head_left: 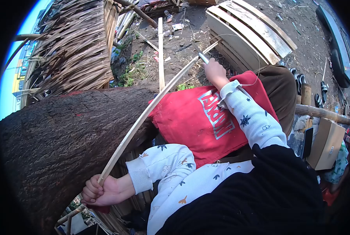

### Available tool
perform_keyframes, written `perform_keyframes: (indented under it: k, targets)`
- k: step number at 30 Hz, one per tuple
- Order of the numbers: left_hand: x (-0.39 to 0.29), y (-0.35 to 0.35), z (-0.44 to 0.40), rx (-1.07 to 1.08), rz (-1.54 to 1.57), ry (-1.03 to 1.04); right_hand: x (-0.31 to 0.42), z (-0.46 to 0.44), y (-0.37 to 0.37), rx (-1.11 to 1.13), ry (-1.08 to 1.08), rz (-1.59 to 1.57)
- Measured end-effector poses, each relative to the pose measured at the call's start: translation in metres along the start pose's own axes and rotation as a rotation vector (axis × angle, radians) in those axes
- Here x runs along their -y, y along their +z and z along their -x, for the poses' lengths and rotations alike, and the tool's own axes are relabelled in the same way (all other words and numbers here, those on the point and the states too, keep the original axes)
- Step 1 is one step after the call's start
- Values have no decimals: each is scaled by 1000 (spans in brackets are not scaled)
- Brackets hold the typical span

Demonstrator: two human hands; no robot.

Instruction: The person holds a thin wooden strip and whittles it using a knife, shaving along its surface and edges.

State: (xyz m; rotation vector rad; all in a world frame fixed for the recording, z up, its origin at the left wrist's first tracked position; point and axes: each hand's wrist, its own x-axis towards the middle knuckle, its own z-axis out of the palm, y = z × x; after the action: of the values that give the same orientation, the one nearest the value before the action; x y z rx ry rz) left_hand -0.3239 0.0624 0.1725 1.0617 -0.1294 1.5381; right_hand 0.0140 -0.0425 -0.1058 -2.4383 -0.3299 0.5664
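Observation:
A long, pale bamboo strip (143,114) curves across the view from lower left to upper middle. My left hand (109,190) is closed round its lower end. Near the upper end, my right hand (215,71) grips a knife (201,55) by its handle. The knife's dark blade points up and left and crosses the strip, which appears to split into thin slivers beyond it. Whether the edge is inside the wood, I cannot tell. Under the strip, a red cloth (206,121) with white lettering covers my lap.
A thick tree trunk (73,133) lies at left, beside a dried-leaf thatch panel (75,47). Wooden slatted crates (245,35) stand ahead. Another pale strip (161,55) lies on the littered ground. At right are a cardboard box (325,144), a bamboo pole (325,113) and sandals (298,80).

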Motion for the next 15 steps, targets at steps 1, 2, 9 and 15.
perform_keyframes:
  k: [1, 2, 9, 15]
  targets:
    - [0, 3, 0, 8, 9, -4, -1, -1, 0, 6, 6, 2]
    - [1, 6, 0, 18, 20, -7, -2, -2, 1, 11, 13, 3]
    - [6, 11, -3, -42, -55, 48, 23, 21, -24, 69, -299, 81]
    - [7, 19, -6, -52, -35, 18, -2, 2, 4, -42, -61, 37]
